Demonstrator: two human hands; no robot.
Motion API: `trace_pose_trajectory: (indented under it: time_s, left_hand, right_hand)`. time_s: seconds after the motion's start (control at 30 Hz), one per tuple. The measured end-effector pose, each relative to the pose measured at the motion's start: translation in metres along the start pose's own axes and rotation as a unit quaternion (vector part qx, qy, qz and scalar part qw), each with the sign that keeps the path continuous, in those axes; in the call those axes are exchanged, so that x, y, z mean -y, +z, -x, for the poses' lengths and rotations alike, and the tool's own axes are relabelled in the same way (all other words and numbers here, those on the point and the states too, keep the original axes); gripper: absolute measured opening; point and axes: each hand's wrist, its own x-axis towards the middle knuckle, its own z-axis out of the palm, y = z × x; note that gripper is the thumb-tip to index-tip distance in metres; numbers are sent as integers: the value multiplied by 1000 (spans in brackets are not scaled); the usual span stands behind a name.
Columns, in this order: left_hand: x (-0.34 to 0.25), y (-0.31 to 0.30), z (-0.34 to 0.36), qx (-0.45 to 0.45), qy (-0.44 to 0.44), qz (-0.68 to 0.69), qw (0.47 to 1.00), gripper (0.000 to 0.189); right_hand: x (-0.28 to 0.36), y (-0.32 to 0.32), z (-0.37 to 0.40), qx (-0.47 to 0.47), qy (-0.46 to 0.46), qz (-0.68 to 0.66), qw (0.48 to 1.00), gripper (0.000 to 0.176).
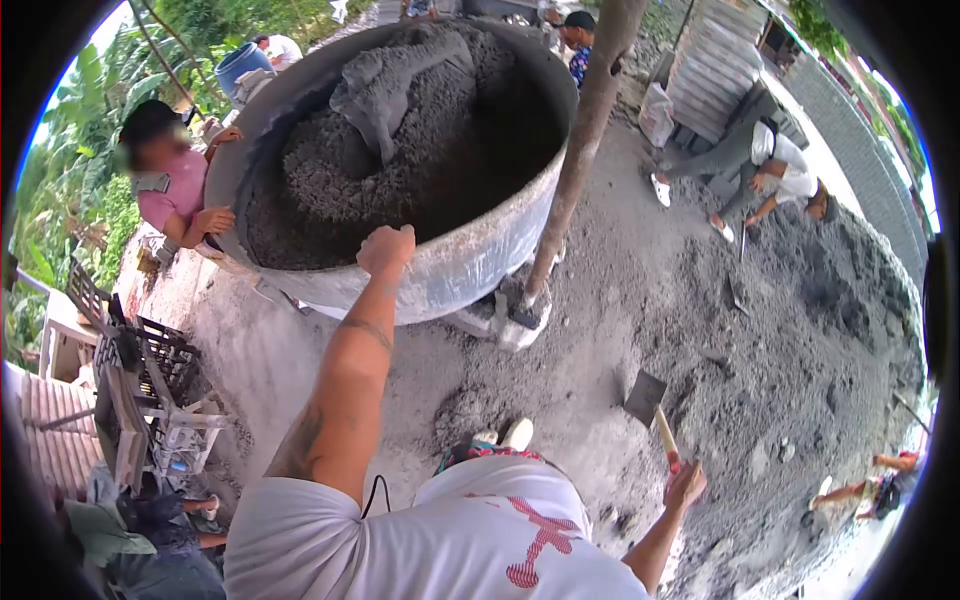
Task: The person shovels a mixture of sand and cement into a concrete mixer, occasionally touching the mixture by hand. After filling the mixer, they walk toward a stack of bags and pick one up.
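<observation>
My left arm reaches forward to a large round metal mixing drum [470, 265]. My left hand [388, 250] is closed at the drum's near rim, its fingers curled and partly hidden. Inside the drum lies a heap of wet grey concrete mix [400, 130], with a paler, crumpled sack-like piece [375, 85] on top. Low on the right, my right hand [685, 485] is wrapped round the handle of a shovel [657, 425], wooden with a red part by my hand. Its flat grey blade points away from me, over the ground beside the grey pile.
A wooden pole [590, 140] rises by the drum's right side. A person in pink [175, 190] holds the drum's left rim. To the right spreads a sand-like grey pile [800, 330], where another person bends [785, 165] with a tool. Wooden furniture and crates [150, 390] stand at left.
</observation>
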Motion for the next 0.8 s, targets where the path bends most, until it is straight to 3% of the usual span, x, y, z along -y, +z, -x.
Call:
trace_pose_trajectory:
  time_s: [0.13, 0.23, 0.3, 0.47, 0.53, 0.8]
  left_hand:
    - [1, 3, 3, -3, 24, -6, 1000, 54]
    - [3, 0, 4, -24, 39, 1, 999, 53]
    - [7, 1, 6, -20, 55, 21, 998, 52]
    - [9, -3, 8, -18, 57, 33, 998, 51]
    - [11, -1, 7, -13, 60, 40, 997, 50]
    - [4, 6, 12, -48, 40, 10, 998, 50]
  right_hand:
    - [7, 28, 39, 13, -17, 82, 996, 49]
    - [19, 41, 39, -32, -66, 320, 945, 44]
    - [54, 50, 43, 24, -71, 264, 962, 47]
    - [90, 71, 9, 74, -103, 369, 921, 40]
    - [100, 89, 8, 81, -123, 456, 878, 38]
    - [130, 88, -36, 105, -135, 442, 881, 37]
